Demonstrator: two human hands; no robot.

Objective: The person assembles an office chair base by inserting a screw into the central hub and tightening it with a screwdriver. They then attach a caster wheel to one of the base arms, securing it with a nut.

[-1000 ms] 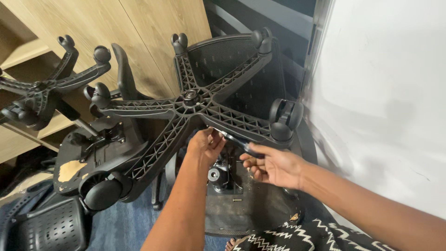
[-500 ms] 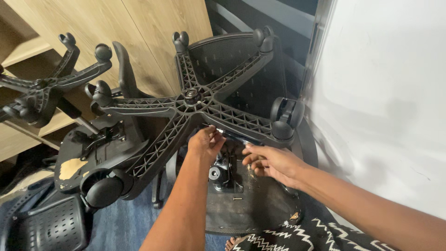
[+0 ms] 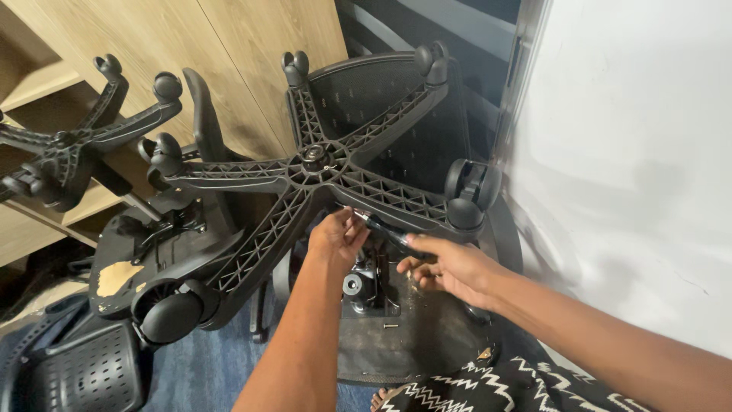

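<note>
An upturned black office chair lies in front of me, its five-armed star base (image 3: 320, 164) with castor wheels raised toward me. Under the base, my left hand (image 3: 338, 235) reaches in with fingers pinched on something small near the tip of a black-handled screwdriver (image 3: 389, 231). My right hand (image 3: 450, 267) grips the handle of that screwdriver, which points up and to the left. Below both hands sits the metal seat mechanism (image 3: 366, 284) on the underside of the seat (image 3: 427, 343). A loose screw (image 3: 390, 326) lies on the seat underside.
A second upturned chair base (image 3: 69, 145) stands at the left before wooden shelving (image 3: 46, 84). A black mesh chair part (image 3: 84, 370) lies bottom left. A white wall (image 3: 633, 152) fills the right. Patterned black-and-white fabric (image 3: 488, 385) shows at the bottom, over blue carpet (image 3: 206, 366).
Both hands have stayed under the star base with only slight shifts; the right hand still holds the screwdriver against the left hand's fingers.
</note>
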